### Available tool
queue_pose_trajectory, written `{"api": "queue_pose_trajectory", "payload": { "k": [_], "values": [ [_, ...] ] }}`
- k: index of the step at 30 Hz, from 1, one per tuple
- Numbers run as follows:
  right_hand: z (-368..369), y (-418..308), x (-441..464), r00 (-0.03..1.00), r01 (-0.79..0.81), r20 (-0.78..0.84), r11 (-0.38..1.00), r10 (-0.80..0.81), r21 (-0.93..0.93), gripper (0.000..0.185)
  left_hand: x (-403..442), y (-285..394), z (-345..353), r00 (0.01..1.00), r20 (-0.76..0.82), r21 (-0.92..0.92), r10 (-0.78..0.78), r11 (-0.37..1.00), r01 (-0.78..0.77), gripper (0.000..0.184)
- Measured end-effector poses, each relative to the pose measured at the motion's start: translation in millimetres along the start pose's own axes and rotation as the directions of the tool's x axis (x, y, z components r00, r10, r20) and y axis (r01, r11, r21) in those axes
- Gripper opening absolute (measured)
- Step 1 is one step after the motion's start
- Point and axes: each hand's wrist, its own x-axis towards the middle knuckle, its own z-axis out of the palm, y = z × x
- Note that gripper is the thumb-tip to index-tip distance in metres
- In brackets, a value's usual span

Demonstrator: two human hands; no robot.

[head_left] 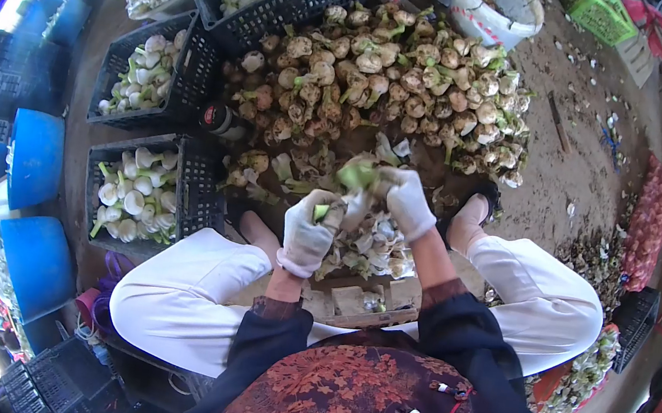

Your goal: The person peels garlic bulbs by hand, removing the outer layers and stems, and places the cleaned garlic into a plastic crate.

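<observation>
Both my hands wear whitish gloves and meet above a heap of peeled husks (376, 246) between my feet. My left hand (309, 233) is closed around a garlic bulb, mostly hidden by the fingers; its green stem end (320, 213) pokes out. My right hand (408, 203) is closed on pale green garlic husk (358, 175), smeared by motion, just above the left hand. Beyond them lies a large pile of soil-stained garlic bulbs (382, 71).
Black crates (195, 189) of cleaned white garlic stand at the left, with a dark-lidded jar (223, 121) nearby. A white bucket (498, 15) stands behind the pile. Red mesh sacks (651, 219) are at the right, blue tubs (36, 268) at far left.
</observation>
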Motion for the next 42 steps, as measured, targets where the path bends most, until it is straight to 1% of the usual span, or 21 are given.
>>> {"api": "queue_pose_trajectory", "payload": {
  "k": [2,4,7,9,13,15,16,17,19,21,23,25,27,29,31,34,35,38,40,41,42],
  "values": [
    [-15,36,24,0.98,0.13,-0.135,0.982,-0.149,-0.141,0.017,-2,12,-3,0.993,0.109,-0.116,-0.045,0.992,0.058,0.01],
    [-36,51,30,0.948,0.181,0.018,0.493,-0.317,-0.851,0.015,4,27,-10,0.993,-0.011,-0.263,-0.118,0.958,0.111,0.012],
    [-50,53,9,0.968,-0.129,-0.206,0.423,-0.141,-0.897,0.015,19,-5,-30,0.924,-0.178,-0.559,-0.337,0.808,0.187,0.015],
    [-72,77,3,0.977,-0.12,-0.194,0.517,-0.091,-0.847,0.023,35,-13,-45,0.809,-0.236,-0.795,-0.539,0.586,0.158,0.014],
    [-47,52,8,0.988,0.054,-0.029,0.509,-0.154,-0.859,0.05,90,-15,-82,0.777,-0.081,-0.953,-0.624,0.277,0.123,0.011],
    [-49,68,37,0.959,0.128,-0.011,0.467,-0.282,-0.875,0.042,120,1,-118,0.901,-0.249,-0.968,-0.356,0.131,-0.215,0.041],
    [-50,79,57,0.981,-0.006,-0.158,0.798,-0.112,-0.603,0.037,134,13,-137,0.935,-0.256,-0.966,-0.245,0.029,-0.257,0.052],
    [-49,82,76,0.97,-0.15,-0.221,0.965,0.102,-0.215,0.032,136,12,-151,0.977,-0.183,-0.982,-0.11,0.063,-0.176,0.056],
    [-39,83,120,0.867,-0.41,-0.213,0.889,0.449,0.206,0.035,144,17,-136,0.968,-0.218,-0.951,-0.127,0.25,-0.181,0.049],
    [-27,128,174,0.955,-0.172,-0.288,0.926,0.072,-0.337,0.042,134,-16,-106,0.926,-0.244,-0.726,-0.288,0.687,0.022,0.036],
    [0,108,203,0.883,-0.418,-0.444,0.688,0.154,-0.593,0.05,112,-52,-63,0.936,-0.311,-0.449,-0.165,0.893,0.008,0.024],
    [14,84,214,0.845,-0.508,-0.453,0.69,0.283,-0.516,0.058,85,-56,-34,0.831,-0.065,-0.603,-0.552,0.686,0.409,0.019],
    [11,128,249,0.897,-0.381,-0.407,0.768,0.172,-0.515,0.057,75,-63,-14,0.779,0.027,-0.519,-0.626,0.657,0.546,0.022],
    [-1,131,245,0.933,-0.27,-0.347,0.828,0.099,-0.491,0.058,75,-81,-5,0.831,0.115,-0.378,-0.545,0.749,0.544,0.025],
    [-2,83,200,0.912,-0.411,-0.293,0.626,0.288,-0.663,0.052,79,-90,-6,0.828,0.189,-0.324,-0.528,0.762,0.56,0.039],
    [-4,86,129,0.996,-0.088,-0.069,0.751,0.057,-0.655,0.054,80,-97,4,0.888,0.165,-0.027,-0.429,0.898,0.439,0.072],
    [-1,69,109,0.991,-0.059,0.029,0.605,0.134,-0.794,0.055,75,-106,9,0.884,0.161,-0.036,-0.439,0.893,0.45,0.072],
    [4,60,62,0.972,0.21,0.228,0.672,-0.063,-0.71,0.054,64,-104,21,0.897,0.319,-0.551,-0.308,0.71,0.439,0.077],
    [0,40,43,0.985,0.149,0.081,0.989,-0.15,0.016,0.047,58,-89,21,0.922,0.275,-0.618,-0.273,0.684,0.388,0.071],
    [-2,29,36,0.993,-0.101,-0.028,0.957,0.112,0.271,0.045,57,-81,21,0.941,0.233,-0.676,-0.244,0.656,0.337,0.066],
    [-1,23,36,0.995,-0.068,-0.059,0.976,0.081,0.205,0.044,60,-58,14,0.959,0.242,-0.541,-0.146,0.8,0.258,0.068]
  ]
}}
